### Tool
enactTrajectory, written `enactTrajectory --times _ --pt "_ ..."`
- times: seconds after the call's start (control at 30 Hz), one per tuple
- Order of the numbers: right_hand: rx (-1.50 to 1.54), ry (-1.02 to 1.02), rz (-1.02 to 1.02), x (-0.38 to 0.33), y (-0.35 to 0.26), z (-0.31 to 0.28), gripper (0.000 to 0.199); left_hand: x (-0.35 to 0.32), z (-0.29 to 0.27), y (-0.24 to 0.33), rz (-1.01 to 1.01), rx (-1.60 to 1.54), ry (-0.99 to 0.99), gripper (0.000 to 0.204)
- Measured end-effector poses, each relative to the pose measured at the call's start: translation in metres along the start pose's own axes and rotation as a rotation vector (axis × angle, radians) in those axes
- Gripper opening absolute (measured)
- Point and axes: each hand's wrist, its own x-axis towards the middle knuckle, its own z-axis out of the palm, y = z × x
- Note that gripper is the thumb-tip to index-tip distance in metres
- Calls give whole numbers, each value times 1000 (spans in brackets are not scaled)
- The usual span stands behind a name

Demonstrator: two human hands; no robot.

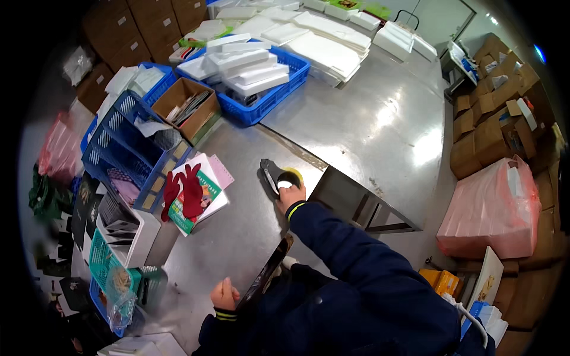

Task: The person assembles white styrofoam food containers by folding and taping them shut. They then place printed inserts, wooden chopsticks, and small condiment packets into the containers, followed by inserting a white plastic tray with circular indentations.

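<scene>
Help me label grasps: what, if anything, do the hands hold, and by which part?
The right hand is at the roll end of the black tape dispenser; whether it grips cannot be told. No held thing shows in the left hand.

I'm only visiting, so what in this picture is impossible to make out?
All in the head view:
- Near end of the tape dispenser: covered by the right hand.
- Whether the left hand touches the dark shiny thing beside it: too small to tell.
- Middle of the green booklet: under red gloves.
- Blue basket's floor: buried beneath white foam boxes.
- Right-hand cartons: cut off by the dark fisheye rim.
</scene>
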Motion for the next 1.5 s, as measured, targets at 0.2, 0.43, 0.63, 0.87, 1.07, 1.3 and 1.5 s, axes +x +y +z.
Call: enactTrajectory --times 0.2,0.43,0.63,0.87,1.07,1.3,1.5 --pt "-142 91 -287 91 -7 1 35 21 0 -19 -59 -23 -118 36" --pt "116 374 -305 88 -17 -36 50 31 44 -8 -76 94 -311 35" --pt "472 -2 -121 -111 134 -38 24 26 170 14 24 148 -529 29" --pt "605 131 534 -435 325 -89 17 1 387 18 377 213 -834 22" --pt "788 245 963 -556 494 -124 22 -90 622 36 410 434 -938 43" --pt "949 310 857 -494 658 -229 20 -134 791 81 360 535 -1041 54" --pt "1015 210 678 -423 791 -249 20 -97 924 113 345 415 -831 48"
